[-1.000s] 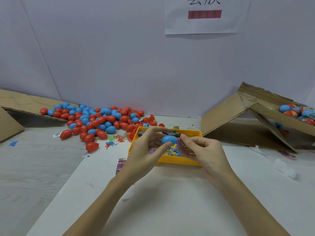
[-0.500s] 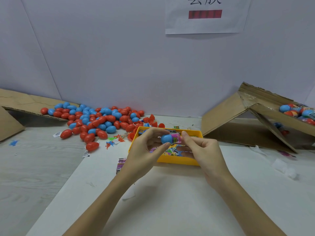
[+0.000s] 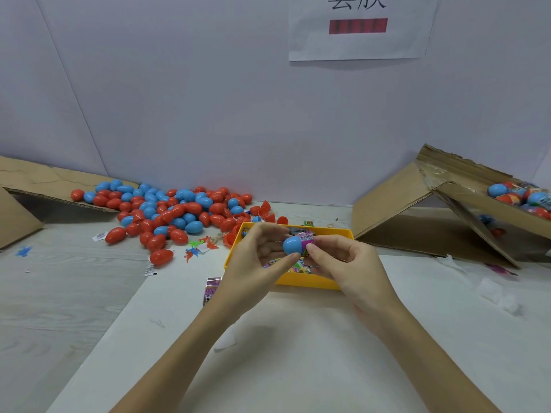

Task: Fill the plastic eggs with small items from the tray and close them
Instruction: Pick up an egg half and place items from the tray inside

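My left hand (image 3: 256, 263) grips a blue egg half (image 3: 291, 245) between thumb and fingers, just above the yellow tray (image 3: 301, 280). A pink printed packet (image 3: 307, 241) sticks out of the half's open right side, and my right hand (image 3: 346, 263) pinches that packet with thumb and forefinger. The tray holds more colourful packets, mostly hidden behind my hands. No second egg half shows in either hand.
A heap of red and blue eggs (image 3: 167, 210) lies at the left back, spilling from a cardboard flap (image 3: 35, 180). A tilted cardboard box (image 3: 447, 204) at the right holds filled eggs (image 3: 518, 195). Small plastic figures (image 3: 202, 245) and a loose packet (image 3: 211, 289) lie near the tray.
Both hands have lifted slightly with the blue half. The pink packet now shows further out beside the half, under my right fingers.
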Demonstrator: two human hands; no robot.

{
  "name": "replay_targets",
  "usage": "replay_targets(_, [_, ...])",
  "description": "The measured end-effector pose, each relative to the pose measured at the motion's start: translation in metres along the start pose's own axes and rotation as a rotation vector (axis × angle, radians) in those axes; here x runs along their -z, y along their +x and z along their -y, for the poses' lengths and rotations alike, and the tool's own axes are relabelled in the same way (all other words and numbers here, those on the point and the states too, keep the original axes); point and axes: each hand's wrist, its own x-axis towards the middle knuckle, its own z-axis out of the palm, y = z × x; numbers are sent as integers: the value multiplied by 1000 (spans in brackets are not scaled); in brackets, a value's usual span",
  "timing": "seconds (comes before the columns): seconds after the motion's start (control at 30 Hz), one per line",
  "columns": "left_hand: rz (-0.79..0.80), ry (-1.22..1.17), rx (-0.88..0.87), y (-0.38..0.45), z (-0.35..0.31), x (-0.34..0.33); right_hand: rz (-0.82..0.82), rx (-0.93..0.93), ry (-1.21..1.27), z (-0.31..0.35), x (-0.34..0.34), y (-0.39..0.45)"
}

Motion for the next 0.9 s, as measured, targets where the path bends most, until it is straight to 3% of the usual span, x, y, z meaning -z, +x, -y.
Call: replay_targets(0.9, [42,45,-59,0,-4,2,-21,46,23,3,-4,-4])
